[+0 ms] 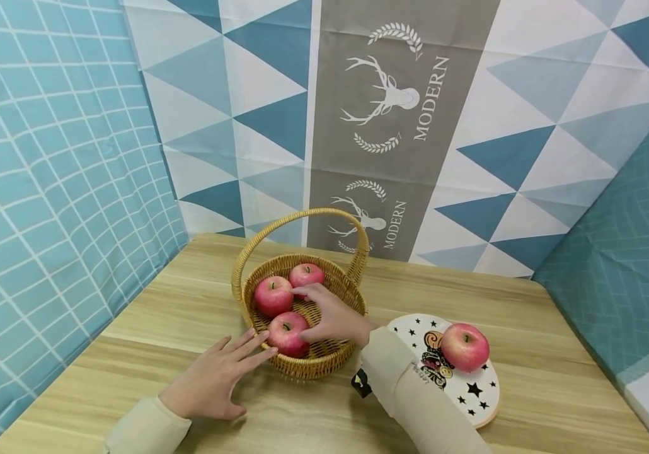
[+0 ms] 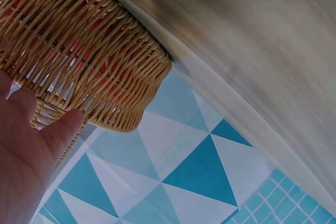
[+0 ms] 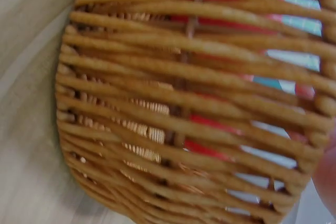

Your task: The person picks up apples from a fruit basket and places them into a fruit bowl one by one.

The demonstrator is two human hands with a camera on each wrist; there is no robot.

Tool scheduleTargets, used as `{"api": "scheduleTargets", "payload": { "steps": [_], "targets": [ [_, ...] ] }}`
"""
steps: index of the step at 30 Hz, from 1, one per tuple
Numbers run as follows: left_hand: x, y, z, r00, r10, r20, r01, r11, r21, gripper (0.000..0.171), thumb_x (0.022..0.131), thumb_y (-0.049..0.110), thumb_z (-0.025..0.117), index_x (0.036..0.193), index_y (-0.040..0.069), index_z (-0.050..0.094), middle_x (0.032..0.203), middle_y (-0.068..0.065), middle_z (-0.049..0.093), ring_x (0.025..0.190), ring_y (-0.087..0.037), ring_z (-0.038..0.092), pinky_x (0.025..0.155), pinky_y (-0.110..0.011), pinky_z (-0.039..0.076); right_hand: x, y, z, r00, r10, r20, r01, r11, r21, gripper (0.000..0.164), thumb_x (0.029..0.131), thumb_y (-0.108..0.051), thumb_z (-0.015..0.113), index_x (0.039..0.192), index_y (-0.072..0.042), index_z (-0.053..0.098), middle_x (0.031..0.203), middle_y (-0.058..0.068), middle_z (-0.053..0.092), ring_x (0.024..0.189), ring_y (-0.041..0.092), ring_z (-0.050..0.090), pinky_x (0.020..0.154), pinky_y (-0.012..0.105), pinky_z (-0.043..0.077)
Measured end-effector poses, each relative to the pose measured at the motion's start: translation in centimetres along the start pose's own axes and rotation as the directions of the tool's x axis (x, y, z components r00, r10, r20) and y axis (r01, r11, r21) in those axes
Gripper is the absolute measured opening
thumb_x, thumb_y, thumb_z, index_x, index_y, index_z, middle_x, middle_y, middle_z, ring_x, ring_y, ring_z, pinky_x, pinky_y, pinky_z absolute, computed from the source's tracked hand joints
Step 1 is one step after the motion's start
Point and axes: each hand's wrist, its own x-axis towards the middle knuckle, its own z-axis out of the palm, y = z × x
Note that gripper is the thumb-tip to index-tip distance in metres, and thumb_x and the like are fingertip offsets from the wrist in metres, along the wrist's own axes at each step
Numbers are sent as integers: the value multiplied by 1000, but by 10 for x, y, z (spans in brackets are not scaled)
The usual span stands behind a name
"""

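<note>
A wicker basket [image 1: 324, 359] with a tall arched handle stands on the wooden table. Inside it lie three red apples: a left one [image 1: 272, 296], a back one [image 1: 306, 275] and a front one [image 1: 288, 334]. My right hand [image 1: 333, 318] reaches in over the right rim, thumb at the front apple and fingertips beside the left and back ones; thumb and fingers are spread apart. Fairly straight fingers of my left hand [image 1: 217, 375] rest at the basket's front-left rim. In the left wrist view, its fingertips meet the woven wall [image 2: 89, 51]. Wicker [image 3: 184, 93] fills most of the right wrist view.
Right of the basket, another red apple [image 1: 465, 348] sits on a white board [image 1: 474, 403] with black stars and a cartoon print. My right forearm crosses part of that board. Patterned cloth walls [image 1: 268, 126] stand behind the table and at both sides.
</note>
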Motion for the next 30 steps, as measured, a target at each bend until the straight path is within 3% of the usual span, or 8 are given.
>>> {"api": "scheduleTargets", "payload": {
  "steps": [11, 19, 24, 30],
  "targets": [
    [0, -1, 1, 1000, 10, -18, -10, 1000, -3, 107, 49, 46, 88, 142, 13, 45, 144, -17, 44, 125, -40, 47, 84, -61, 46, 4, -7, 11, 995, 78, 64, -73, 994, -81, 72, 75, -14, 78, 137, 1, 45, 135, 16, 45, 123, 29, 43, 102, 41, 40],
    [-1, -1, 3, 1000, 12, -29, -12, 1000, 1, 106, 48, 47, 88, 140, 13, 47, 144, -16, 45, 125, -40, 47, 84, -60, 47, 11, -8, 18, 974, 159, 159, -135, 979, -151, 73, 73, -16, 77, 139, -8, 47, 136, 10, 44, 119, 18, 46, 95, 30, 43],
    [-2, -1, 3, 999, 19, -39, -19, 1000, 3, 105, 48, 47, 88, 139, 13, 48, 143, -16, 46, 124, -40, 48, 83, -60, 47, 14, -9, 22, 965, 167, 202, -132, 976, -176, 71, 73, -17, 76, 138, -9, 48, 136, 8, 46, 122, 17, 43, 96, 29, 42],
    [-1, -1, 4, 998, 22, -53, -22, 1000, 9, 105, 47, 47, 88, 139, 13, 49, 143, -16, 46, 125, -38, 47, 83, -59, 47, 15, -11, 25, 965, 171, 196, -128, 968, -216, 69, 73, -18, 76, 136, -11, 50, 134, 8, 49, 123, 17, 43, 97, 30, 41]
  ]
}}
